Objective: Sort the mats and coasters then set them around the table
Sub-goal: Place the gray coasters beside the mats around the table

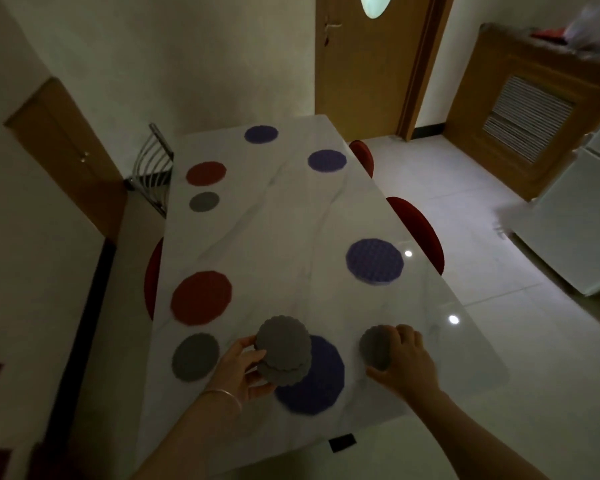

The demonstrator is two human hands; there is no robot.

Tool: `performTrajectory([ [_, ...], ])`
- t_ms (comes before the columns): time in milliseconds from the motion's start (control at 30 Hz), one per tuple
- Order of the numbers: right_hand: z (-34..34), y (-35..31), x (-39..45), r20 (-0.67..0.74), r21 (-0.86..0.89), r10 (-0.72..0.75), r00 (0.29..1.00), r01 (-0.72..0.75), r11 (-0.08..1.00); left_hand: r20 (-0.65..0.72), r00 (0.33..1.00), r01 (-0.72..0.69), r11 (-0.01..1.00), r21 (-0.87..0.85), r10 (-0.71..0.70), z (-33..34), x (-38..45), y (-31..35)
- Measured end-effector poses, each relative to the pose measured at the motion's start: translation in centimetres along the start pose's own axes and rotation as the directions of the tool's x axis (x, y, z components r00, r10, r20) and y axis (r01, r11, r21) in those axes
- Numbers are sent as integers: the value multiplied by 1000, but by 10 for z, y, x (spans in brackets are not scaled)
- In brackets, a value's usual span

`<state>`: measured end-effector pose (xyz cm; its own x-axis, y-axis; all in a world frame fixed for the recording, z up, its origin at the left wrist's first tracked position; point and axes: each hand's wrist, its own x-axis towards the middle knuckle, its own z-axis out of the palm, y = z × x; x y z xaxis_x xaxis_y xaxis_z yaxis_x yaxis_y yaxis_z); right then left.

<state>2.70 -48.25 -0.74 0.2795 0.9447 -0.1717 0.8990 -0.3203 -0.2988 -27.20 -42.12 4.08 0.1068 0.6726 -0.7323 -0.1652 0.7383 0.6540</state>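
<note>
head view: left hand [245, 365] grip closed on stacked grey coasters [282, 348] above a purple mat [317, 382]; right hand [404, 358] grip pressing one grey coaster [373, 346] onto the table [291, 220].

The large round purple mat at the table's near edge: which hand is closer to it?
Left. The left hand holds a stack of grey scalloped coasters overlapping the large round purple mat; the right hand sits apart, on another grey coaster.
</note>
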Motion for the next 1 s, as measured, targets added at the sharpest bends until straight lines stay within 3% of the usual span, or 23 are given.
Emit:
performTrajectory([
  [433, 17, 4, -13, 36, -75, -39, 999, 42, 996, 19, 1000, -9, 1000, -9, 9, 2, -7, -4],
  [533, 8, -2, -20, 17, -6, -30, 999, 31, 1000, 58, 998, -11, 1000, -9, 11, 10, -13, -1],
  [833, -92, -30, -32, -217, 338, -139, 966, 208, 918, 255, 967, -34, 999, 31, 25, 92, -23, 19],
  [900, -116, -25, -21, -183, 375, -157, 970, 217, 901, 284, 958, -70, 996, 63, 49, 123, -25, 27],
  [1000, -135, -14, -14, -105, 278, -214, 971, 236, 931, 356, 932, -112, 988, 109, 66, 160, -25, 28],
])
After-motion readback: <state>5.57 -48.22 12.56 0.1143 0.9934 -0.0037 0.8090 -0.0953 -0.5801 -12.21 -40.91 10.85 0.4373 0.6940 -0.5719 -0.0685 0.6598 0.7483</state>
